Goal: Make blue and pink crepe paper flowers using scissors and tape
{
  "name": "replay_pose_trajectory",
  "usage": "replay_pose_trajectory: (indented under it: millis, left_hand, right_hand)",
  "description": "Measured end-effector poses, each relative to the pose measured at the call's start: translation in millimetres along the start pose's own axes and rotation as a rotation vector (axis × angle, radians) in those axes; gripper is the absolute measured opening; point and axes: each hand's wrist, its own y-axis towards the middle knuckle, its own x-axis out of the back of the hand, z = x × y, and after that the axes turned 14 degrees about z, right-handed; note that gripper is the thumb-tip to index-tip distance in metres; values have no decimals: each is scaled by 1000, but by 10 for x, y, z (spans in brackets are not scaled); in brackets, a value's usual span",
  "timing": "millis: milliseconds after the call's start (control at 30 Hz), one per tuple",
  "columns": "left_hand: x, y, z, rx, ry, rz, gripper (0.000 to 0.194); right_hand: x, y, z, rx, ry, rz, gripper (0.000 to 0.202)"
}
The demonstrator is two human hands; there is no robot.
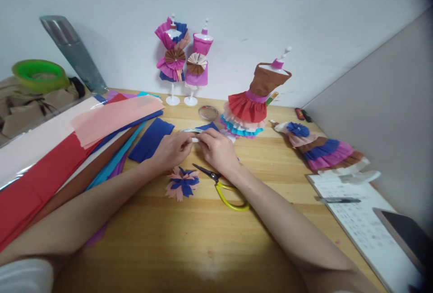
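My left hand (172, 149) and my right hand (216, 148) meet over the wooden table (203, 239), both pinching a small roll of tape (193, 132). A blue crepe paper piece (150, 139) lies just left of my hands. A pink and blue paper flower (182, 183) rests under my wrists. Beside the flower lie yellow-handled scissors (223, 185), partly under my right forearm.
Crepe paper sheets (67, 148) in red, pink, brown and blue are stacked at the left. Three small mannequins in paper dresses (176, 56) (199, 61) (253, 101) stand at the back. A fourth dressed mannequin (321, 148) lies at the right near a clipboard (358, 225), pen and tablet.
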Motion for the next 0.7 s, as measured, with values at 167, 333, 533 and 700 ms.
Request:
replay_pose_trajectory:
  millis: [167,333,533,700]
  left_hand:
    - [-37,-16,40,43,-287,-48,3]
    - [-75,-5,74,101,-223,-8,5]
    - [-72,30,-38,123,130,102,10]
    - [-56,28,-46,31,26,79,14]
  right_hand:
    - [-28,3,-43,24,-9,-44,28]
    - [-37,2,-38,22,-40,-53,28]
    - [-56,-3,24,24,-99,-25,26]
    - [-39,3,-2,29,-94,-33,27]
